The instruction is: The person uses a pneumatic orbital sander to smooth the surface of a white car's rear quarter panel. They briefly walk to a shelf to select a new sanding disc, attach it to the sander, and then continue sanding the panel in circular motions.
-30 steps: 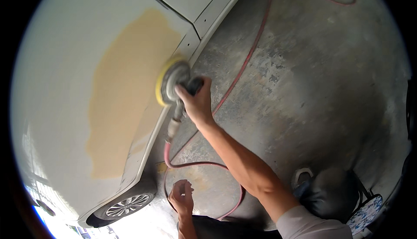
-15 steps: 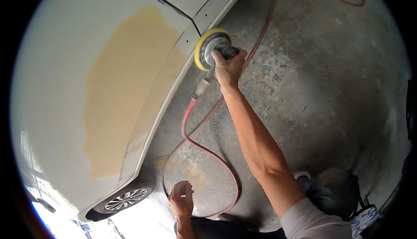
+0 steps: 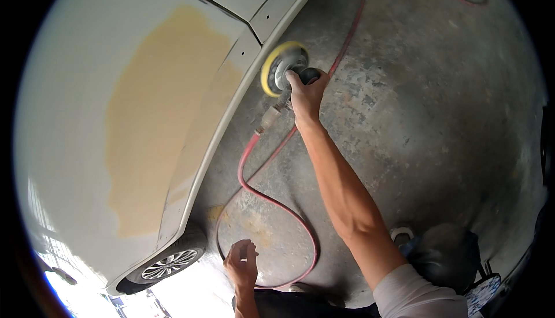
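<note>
We log the right hand (image 3: 307, 94) at 12 o'clock, clamped around the grip of an orbital sander (image 3: 280, 73), whose yellow-edged disc sits just outboard of the car's sill (image 3: 248, 53). A second ago the disc overlapped the tan patch (image 3: 159, 116) at 9 o'clock; we judge it now clear, the patch unabraded for the instant. Left hand (image 3: 241, 265), half past six: half-curled, thumb apart, nothing seen inside, near the red hose (image 3: 245, 153).
</note>
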Tool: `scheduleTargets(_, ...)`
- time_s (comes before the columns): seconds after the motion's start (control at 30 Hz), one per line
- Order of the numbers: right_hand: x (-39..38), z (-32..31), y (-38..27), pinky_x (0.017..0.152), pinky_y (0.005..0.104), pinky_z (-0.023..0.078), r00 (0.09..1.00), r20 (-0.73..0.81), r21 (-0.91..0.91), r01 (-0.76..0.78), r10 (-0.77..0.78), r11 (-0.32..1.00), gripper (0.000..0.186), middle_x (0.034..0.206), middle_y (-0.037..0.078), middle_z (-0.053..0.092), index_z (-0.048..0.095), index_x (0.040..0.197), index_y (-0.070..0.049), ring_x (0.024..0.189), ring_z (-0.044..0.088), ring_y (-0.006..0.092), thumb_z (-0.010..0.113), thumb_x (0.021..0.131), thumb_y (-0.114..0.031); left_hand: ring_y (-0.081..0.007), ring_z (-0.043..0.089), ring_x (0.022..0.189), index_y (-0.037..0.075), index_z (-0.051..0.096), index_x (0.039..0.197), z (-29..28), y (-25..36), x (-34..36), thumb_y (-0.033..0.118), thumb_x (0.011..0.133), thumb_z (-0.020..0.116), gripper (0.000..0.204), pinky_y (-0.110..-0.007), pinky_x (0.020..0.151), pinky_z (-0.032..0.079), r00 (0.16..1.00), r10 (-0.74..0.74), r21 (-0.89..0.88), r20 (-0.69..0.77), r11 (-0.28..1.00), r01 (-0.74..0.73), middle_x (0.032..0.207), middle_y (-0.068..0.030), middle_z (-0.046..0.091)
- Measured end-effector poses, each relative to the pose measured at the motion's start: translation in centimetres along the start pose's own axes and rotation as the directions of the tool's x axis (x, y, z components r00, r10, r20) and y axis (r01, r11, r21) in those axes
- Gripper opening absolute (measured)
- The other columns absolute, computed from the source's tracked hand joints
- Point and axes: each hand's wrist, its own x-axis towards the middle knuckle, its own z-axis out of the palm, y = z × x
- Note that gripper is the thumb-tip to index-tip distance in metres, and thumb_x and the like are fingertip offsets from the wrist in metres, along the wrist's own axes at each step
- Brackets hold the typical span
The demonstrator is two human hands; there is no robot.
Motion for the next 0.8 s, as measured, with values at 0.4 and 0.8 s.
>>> scheduleTargets(0.4, -0.2, 0.5, -2.0, 0.098, 0.0381, 0.047, 0.994, 0.077, 0.084, -0.083, 0.077, 0.993, 0.068, 0.118, 0.020, 0.047, 0.032, 0.129, 0.006, 0.114, 0.052, 0.0270, 0.077, 0.086, -0.022, -0.0136, 0.070, 0.064, -0.004, 0.068, 0.097, 0.4, 0.7, 1.3, 0.001, 0.091, 0.067, 0.008, -0.027, 0.060, 0.058, 0.999, 0.038, -0.063, 0.028, 0.997, -0.036, 0.077, -0.0086, 0.070)
scheduleTargets(0.8, -1.1, 0.6, 0.5, 0.090, 0.0412, 0.049, 0.957, -0.264, -0.287, 0.043, -0.122, 0.957, 0.067, 0.117, 0.018, 0.051, 0.045, 0.129, -0.001, 0.099, 0.058, 0.0278, 0.080, 0.074, -0.013, -0.0169, 0.072, 0.069, 0.003, 0.071, 0.105, 0.3, 1.5, 3.1, 0.012, 0.096, 0.066, 0.013, -0.031, 0.063, 0.057, 0.998, 0.028, -0.001, 0.063, 1.000, -0.028, 0.083, -0.0096, 0.073)
